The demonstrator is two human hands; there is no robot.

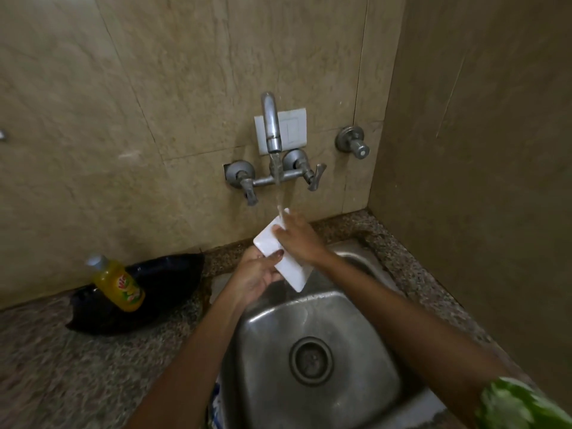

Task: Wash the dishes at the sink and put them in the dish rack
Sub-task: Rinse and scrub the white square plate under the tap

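Over the sink: a white rectangular dish is held tilted right under the running water, above the back-left corner of the steel sink.
Left hand: cupped under the dish's lower edge, thumb curled over the top face, so it's gripping the dish.
Right hand: laid on the upper part of the dish, fingers fairly straight and pressing on it where the stream lands.
Tap: wall-mounted chrome spout with two valve handles below, water flowing.
Surface: speckled granite; a yellow dish soap bottle sits left of the sink, leaning against a black plastic bag.
Drain: round, in the middle of the basin, well apart from the dish.
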